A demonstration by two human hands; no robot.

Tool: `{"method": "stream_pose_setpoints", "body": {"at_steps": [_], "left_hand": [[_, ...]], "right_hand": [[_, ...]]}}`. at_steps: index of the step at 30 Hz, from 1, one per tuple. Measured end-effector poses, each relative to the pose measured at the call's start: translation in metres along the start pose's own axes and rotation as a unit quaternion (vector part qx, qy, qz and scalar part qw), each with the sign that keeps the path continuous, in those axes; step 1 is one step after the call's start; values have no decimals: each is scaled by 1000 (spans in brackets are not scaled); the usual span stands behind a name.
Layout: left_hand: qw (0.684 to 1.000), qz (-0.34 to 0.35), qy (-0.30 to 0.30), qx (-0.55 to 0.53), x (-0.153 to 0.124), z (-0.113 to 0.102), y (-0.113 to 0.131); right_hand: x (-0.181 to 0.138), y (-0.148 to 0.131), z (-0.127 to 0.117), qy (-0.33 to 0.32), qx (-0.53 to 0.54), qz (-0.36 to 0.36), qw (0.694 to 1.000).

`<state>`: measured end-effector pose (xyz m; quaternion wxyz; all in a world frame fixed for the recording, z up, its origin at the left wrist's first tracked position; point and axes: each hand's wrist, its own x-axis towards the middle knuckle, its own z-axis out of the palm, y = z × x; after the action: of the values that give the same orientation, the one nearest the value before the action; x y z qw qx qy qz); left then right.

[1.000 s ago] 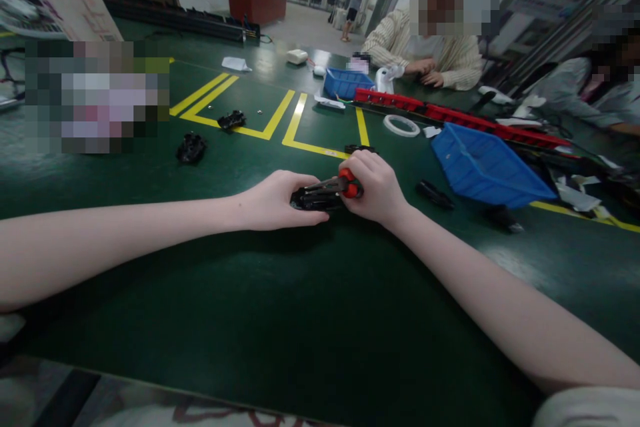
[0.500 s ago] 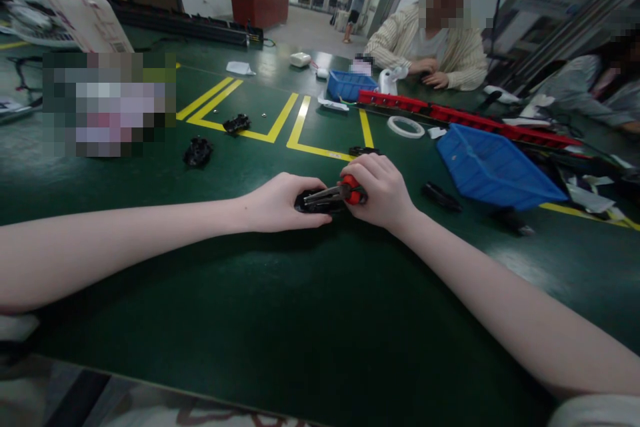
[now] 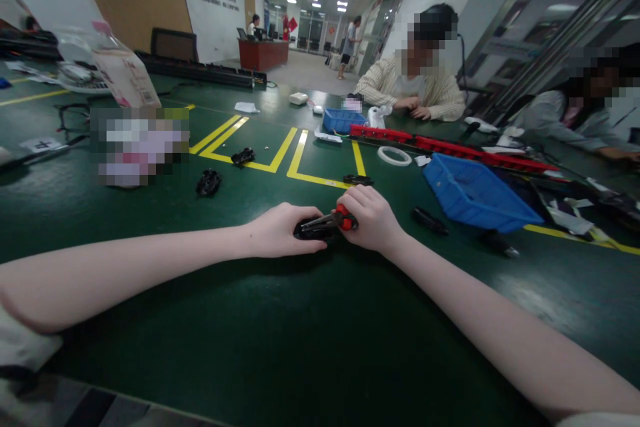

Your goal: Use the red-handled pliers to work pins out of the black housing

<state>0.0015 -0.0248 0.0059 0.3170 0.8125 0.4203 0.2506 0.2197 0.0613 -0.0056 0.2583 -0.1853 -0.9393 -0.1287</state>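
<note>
My left hand [image 3: 277, 231] is closed around a small black plastic part [image 3: 311, 230] that rests on the green table [image 3: 300, 333]. My right hand [image 3: 373, 219] grips a tool with a red handle [image 3: 345, 219]; its metal tip points left onto the black part. Both hands meet at the middle of the table. Most of the black part is hidden under my left fingers.
Loose black parts [image 3: 209, 182] [image 3: 243, 156] [image 3: 429, 221] lie around on the table. A blue bin [image 3: 475, 193] stands to the right, a smaller blue bin [image 3: 342, 121] and a long red rail [image 3: 450, 145] behind. A white ring [image 3: 395, 156] lies near yellow floor-tape lines [image 3: 295, 159]. Two other people sit at the far side.
The camera has tilted up, so more of the room shows. My hands keep their grip on the part and the tool, with no clear change between them.
</note>
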Motion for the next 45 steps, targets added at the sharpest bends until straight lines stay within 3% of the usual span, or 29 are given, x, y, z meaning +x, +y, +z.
{"method": "stream_pose_setpoints", "body": {"at_steps": [9, 27, 45], "left_hand": [[991, -29, 6, 133, 1, 3, 0], [988, -19, -26, 149, 2, 4, -2], [974, 3, 0, 225, 1, 7, -9]], "right_hand": [[-1, -2, -3, -20, -1, 5, 1000], [-2, -6, -5, -51, 1, 19, 999], [0, -4, -6, -84, 13, -2, 996]]}}
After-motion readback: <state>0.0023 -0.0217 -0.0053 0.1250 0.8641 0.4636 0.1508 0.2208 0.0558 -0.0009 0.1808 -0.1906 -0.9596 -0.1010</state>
